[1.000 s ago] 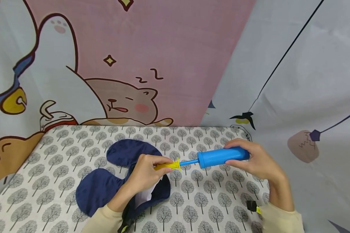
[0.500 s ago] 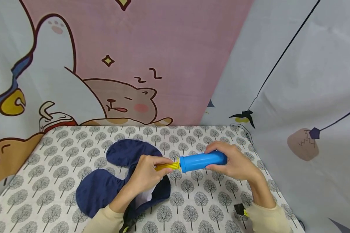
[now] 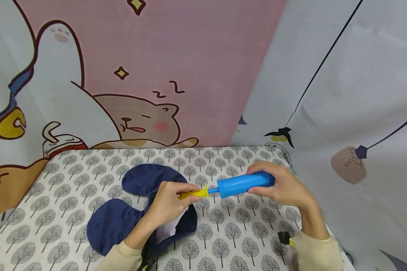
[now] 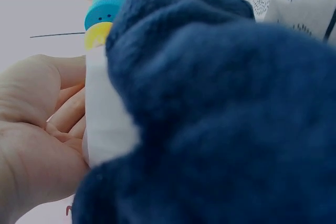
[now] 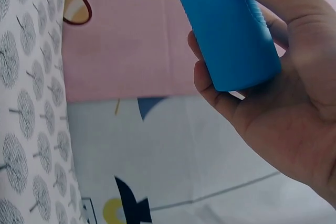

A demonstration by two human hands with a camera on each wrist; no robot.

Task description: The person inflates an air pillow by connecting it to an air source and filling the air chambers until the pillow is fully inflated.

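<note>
A blue hand pump [image 3: 247,183] with a yellow end [image 3: 195,194] spans the two hands, with a short length of its thin blue rod showing. My right hand [image 3: 274,184] grips the blue body, thumb on one side and fingers on the other. The left hand [image 3: 173,199] pinches the yellow end. Under and beside the left hand lies a navy, two-lobed cloth cover [image 3: 113,224], its opening showing white material [image 3: 167,229]. In the left wrist view, the navy cloth [image 4: 220,108] fills much of the frame and hides part of the fingers; white material [image 4: 107,108] lies by the palm.
A table [image 3: 220,222] covered in tree-print cloth lies beneath the hands. Behind it hangs a pink and white printed curtain [image 3: 203,56] with a sleeping cartoon bear; more pale curtain [image 3: 325,113] hangs on the right.
My right hand pushed the blue pump body left until the rod was nearly hidden, then drew it partly back to the right. The left hand has stayed nearly in place.
</note>
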